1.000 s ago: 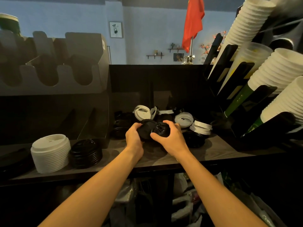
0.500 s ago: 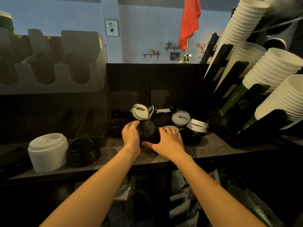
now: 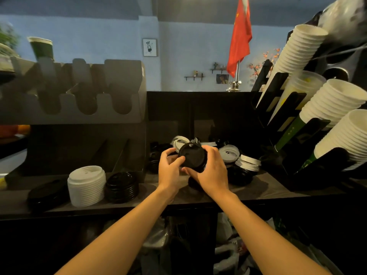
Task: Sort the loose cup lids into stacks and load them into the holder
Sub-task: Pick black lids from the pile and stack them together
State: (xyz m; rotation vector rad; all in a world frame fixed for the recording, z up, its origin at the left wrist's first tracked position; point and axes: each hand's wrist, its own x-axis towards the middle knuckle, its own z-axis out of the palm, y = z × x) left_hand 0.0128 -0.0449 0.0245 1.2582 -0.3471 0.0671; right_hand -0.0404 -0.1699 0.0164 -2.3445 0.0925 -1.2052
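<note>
Above the middle of the counter (image 3: 268,187), the left hand (image 3: 170,169) and right hand (image 3: 213,172) curl their fingers (image 3: 210,150) round a black lid (image 3: 191,155), possibly several nested, just before the loose lids (image 3: 228,153) piled toward the back edge.

Dim, shadowy, wide-angle edge warping

A red flag (image 3: 239,42) stands left of slanted white cup stacks (image 3: 335,104)

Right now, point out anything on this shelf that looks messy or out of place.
The loose lids at centre lie in a jumbled heap, black and white mixed, several tipped on edge. The white stack and black stack at left stand tidy. Nothing looks spilled or broken.
</note>
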